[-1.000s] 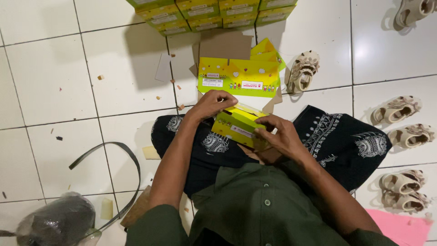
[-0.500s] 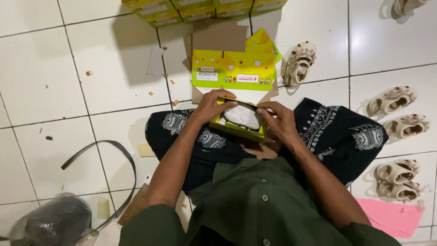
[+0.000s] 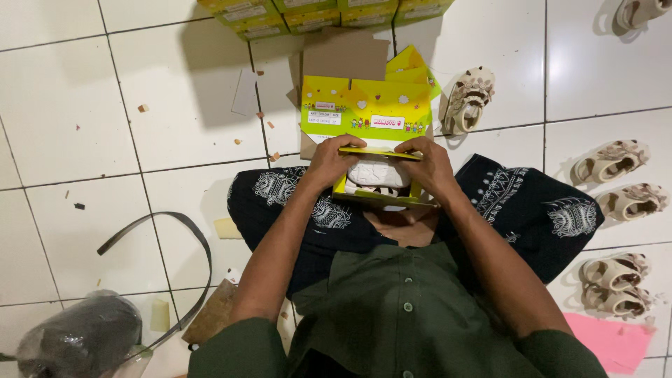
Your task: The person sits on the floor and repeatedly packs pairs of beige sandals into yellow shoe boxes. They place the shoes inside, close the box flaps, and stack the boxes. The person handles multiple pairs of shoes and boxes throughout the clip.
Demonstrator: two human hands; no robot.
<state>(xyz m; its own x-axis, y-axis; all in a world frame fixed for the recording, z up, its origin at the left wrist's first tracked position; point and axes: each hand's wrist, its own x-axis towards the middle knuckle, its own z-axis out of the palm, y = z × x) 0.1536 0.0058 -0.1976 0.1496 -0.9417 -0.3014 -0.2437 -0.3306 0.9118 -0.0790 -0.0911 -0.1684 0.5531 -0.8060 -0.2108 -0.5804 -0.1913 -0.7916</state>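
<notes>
Floor (image 3: 84, 105) tiled white, you sitting cross-legged, flat yellow cartons (image 3: 367, 105) lying ahead, beige sandals (image 3: 467, 99) scattered right. Yellow shoebox (image 3: 381, 196) resting on lap: light, thin card, likely crushing easily, so keep grip at side walls. Left hand (image 3: 334, 162) and right hand (image 3: 432, 166) curling closed over box rim, white paper-wrapped bundle (image 3: 378, 171) sitting inside.

A small open yellow cardboard box (image 3: 381, 183) sits just above the middle of the frame, white paper wrapping (image 3: 378, 171) showing inside it. Directly above it stands a larger yellow cardboard box (image 3: 367, 112) with cartoon figures and two small white rectangular labels (image 3: 357, 120) on its front face; a brown cardboard flap (image 3: 344, 59) rises behind it. Along the top edge, centre, lies a row of yellow-green cardboard boxes (image 3: 322, 14), each with a pale label. A clear plastic bag (image 3: 77, 343) with dark contents fills the lower left corner.
</notes>
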